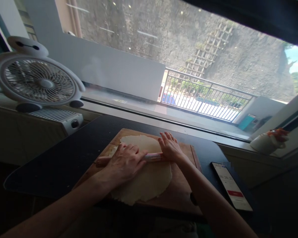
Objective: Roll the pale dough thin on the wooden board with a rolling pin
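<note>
A wooden rolling pin (152,157) with a clear, printed-looking middle section lies across a wide sheet of pale dough (145,185). The dough has ragged edges and rests on a wooden cutting board (181,188). My left hand (129,160) is bent over the left part of the pin, its fingers curled on it. Toward the pin's right end, the palm of my right hand (170,147) presses down, with the fingers stretched out forward past the pin. The pin's right end is hidden under that hand.
Beneath the board is a dark table (64,158). A phone (230,186) showing a timer lies at its right. A white fan (44,82) stands on a ledge at the left, and a light pot (267,143) sits by the window at the right.
</note>
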`<state>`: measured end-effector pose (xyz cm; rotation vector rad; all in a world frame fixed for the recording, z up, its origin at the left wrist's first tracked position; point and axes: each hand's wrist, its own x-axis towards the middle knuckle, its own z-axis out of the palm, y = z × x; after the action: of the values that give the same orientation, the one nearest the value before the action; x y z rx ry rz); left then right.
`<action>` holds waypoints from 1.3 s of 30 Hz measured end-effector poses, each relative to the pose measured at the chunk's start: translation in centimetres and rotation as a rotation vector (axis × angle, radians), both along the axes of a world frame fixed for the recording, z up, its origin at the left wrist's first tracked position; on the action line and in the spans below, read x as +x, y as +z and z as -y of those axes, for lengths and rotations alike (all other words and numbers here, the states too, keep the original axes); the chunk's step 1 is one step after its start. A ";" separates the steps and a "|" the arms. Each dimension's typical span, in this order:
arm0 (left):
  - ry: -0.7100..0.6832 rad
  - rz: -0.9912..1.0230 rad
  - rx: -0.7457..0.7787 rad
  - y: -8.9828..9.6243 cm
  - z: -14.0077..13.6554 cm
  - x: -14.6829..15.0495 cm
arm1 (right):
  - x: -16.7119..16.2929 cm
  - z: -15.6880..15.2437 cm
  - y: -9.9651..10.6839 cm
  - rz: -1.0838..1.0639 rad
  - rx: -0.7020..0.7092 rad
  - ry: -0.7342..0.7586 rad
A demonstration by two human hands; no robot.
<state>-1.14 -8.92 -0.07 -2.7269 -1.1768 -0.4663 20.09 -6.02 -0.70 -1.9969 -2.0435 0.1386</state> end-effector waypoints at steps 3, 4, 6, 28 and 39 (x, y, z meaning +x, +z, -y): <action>0.003 0.034 -0.007 -0.3 0.4 0.2 | 0.3 3.3 -0.9 0.045 -0.037 0.018; 0.010 0.045 -0.001 -0.4 0.4 0.3 | 0.4 3.7 -0.9 0.051 -0.034 0.014; 0.038 0.057 0.028 -0.4 0.1 0.6 | 0.3 3.2 -0.5 0.032 -0.034 -0.024; 0.118 0.072 0.082 -1.4 0.1 1.6 | -2.6 8.8 -1.8 0.051 0.133 -0.138; 0.128 0.084 0.046 -1.1 -1.2 2.5 | -1.9 5.4 0.0 0.016 0.061 -0.235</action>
<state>1.35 -7.71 -1.20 -2.5970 -1.3335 -0.5877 18.18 -11.47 -0.66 -2.1862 -1.7810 0.0124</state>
